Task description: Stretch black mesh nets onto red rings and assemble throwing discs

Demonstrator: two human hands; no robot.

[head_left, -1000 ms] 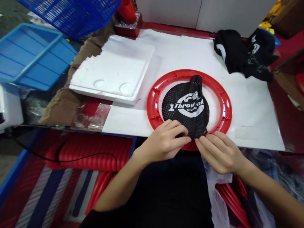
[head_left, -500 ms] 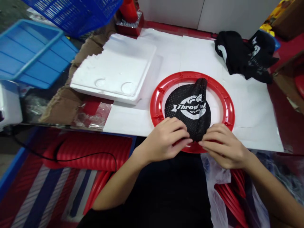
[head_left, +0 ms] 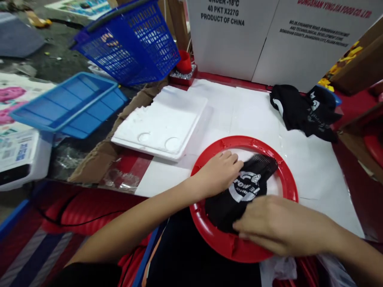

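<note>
A red plastic ring [head_left: 243, 141] lies at the near edge of the white-covered table. Black mesh fabric with white printing [head_left: 223, 209] lies bunched inside it, its upper right corner reaching the ring's right side. My left hand [head_left: 220, 171] is closed at the fabric's upper left edge, fingers curled, pinching the mesh. Blurred by motion, my right hand [head_left: 272, 223] is over the lower right of the ring, its fingertips at the fabric's lower edge; whether they grip it cannot be made out.
A white foam lid [head_left: 161, 123] lies left of the ring. Black printed fabric [head_left: 302, 111] is piled at the back right. Further left are a light blue tray [head_left: 72, 103], a blue basket [head_left: 131, 44] and torn cardboard [head_left: 95, 159]. A white carton [head_left: 227, 44] stands behind.
The view has tilted up. My left hand has moved from the fabric's lower edge to its upper left. The fabric has shifted and its top now leans right. My right hand is blurred.
</note>
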